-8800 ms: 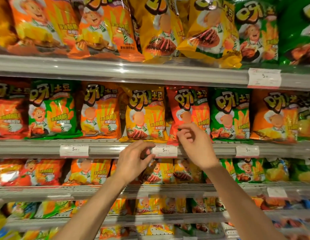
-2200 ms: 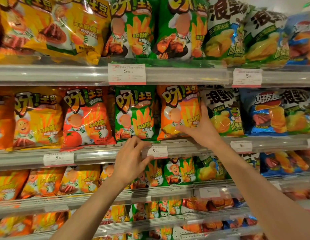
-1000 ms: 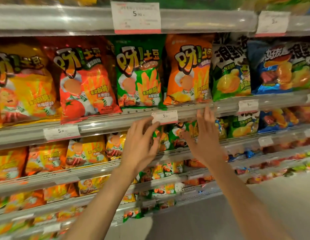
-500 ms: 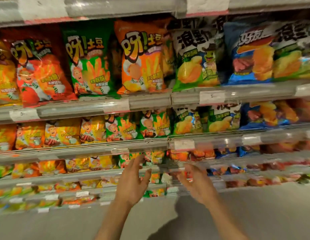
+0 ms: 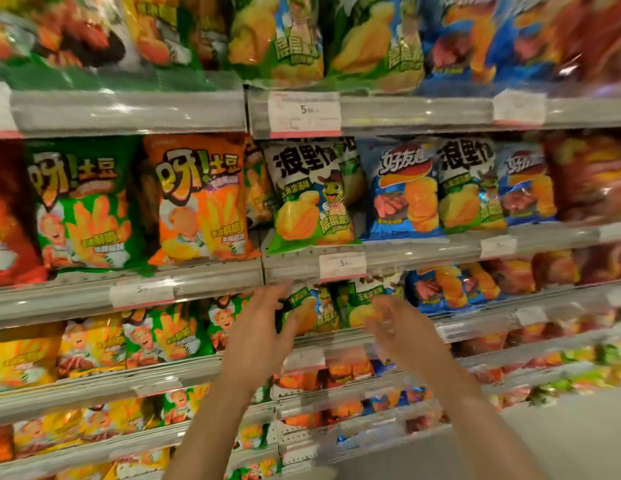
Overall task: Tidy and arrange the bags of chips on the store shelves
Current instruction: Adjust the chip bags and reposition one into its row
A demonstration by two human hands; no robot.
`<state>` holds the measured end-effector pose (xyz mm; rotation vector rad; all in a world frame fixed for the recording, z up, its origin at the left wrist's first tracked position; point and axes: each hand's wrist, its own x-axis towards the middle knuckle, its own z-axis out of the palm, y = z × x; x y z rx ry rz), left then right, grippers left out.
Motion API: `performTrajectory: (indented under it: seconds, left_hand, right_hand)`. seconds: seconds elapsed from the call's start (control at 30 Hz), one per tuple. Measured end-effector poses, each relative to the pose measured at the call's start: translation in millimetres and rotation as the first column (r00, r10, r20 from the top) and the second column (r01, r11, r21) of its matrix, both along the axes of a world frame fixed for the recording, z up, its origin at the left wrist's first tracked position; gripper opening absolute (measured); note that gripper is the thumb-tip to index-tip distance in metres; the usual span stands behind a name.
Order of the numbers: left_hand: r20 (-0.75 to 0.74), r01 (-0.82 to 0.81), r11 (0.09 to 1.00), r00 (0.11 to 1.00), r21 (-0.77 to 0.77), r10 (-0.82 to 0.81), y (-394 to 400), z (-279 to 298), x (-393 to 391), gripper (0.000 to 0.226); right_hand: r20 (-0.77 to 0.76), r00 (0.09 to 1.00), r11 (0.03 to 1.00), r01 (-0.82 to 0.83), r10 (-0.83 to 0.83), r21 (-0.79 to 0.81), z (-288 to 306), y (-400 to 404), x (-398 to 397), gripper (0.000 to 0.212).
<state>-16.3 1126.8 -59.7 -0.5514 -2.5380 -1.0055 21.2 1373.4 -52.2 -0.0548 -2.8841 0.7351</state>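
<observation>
Hovering open-fingered at frame centre, the left hand [image 5: 257, 336] and blurred right hand [image 5: 402, 332] face light, crinkly, crushable green bags [image 5: 311, 311], best pinched by their edges.

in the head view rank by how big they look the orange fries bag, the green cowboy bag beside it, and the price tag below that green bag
1. Orange fries bag, a bit larger than the next.
2. Green cowboy bag, close behind; partly overlapped neighbours and blur make this gap unsure.
3. Price tag, clearly smallest.
</observation>
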Motion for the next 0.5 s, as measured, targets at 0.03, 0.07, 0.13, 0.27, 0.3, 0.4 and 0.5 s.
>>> performTrajectory:
  seconds: [0.03,0.07,0.13,0.27,0.3,0.4,0.5]
  left_hand:
    - [-0.062,0.017,1.0,0.998,-0.011,-0.018,7,8,-8,0.051]
    - [-0.12,0.034,0.999,0.992,-0.026,-0.037,14,14,-16,0.046]
    - [-0.219,0.042,0.996,0.974,-0.08,-0.059,26,23,-31,0.04]
    - [-0.323,0.029,0.975,0.941,-0.222,-0.102,45,30,-55,0.037]
    - [-0.338,0.019,0.969,0.935,-0.248,-0.105,49,29,-60,0.037]
    - [-0.393,-0.042,0.958,0.916,-0.284,-0.076,54,24,-71,0.032]
    - [-0.423,-0.07,0.964,0.905,-0.257,-0.047,56,16,-72,0.03]
  right_hand:
    - [-0.044,0.999,1.0,-0.002,0.002,0.007,12,4,-7,0.042]
    - [-0.093,0.996,1.0,-0.006,0.006,0.002,23,7,-14,0.041]
    - [-0.195,0.98,1.0,-0.029,0.029,0.004,38,10,-30,0.032]
    - [-0.287,0.952,0.992,-0.084,0.109,0.098,56,12,-65,0.022]
    - [-0.29,0.948,0.988,-0.098,0.128,0.116,58,13,-73,0.024]
    - [-0.353,0.915,0.976,-0.145,0.194,0.161,55,22,-91,0.016]
    - [-0.363,0.887,0.955,-0.236,0.287,0.179,52,34,-104,0.01]
